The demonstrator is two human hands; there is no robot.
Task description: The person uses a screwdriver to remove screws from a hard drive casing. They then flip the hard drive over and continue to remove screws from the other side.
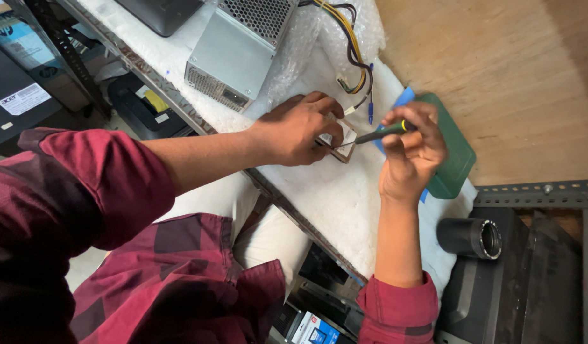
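Your left hand [300,127] presses flat on the small rectangular drive [343,141]; at its three o'clock, your right hand [411,150] grips a slim dark screwdriver [380,133] over white foam padding [332,197].

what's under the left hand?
A small flat drive, label side up, lies on white foam. The left hand covers most of it. The right hand holds a screwdriver to its edge.
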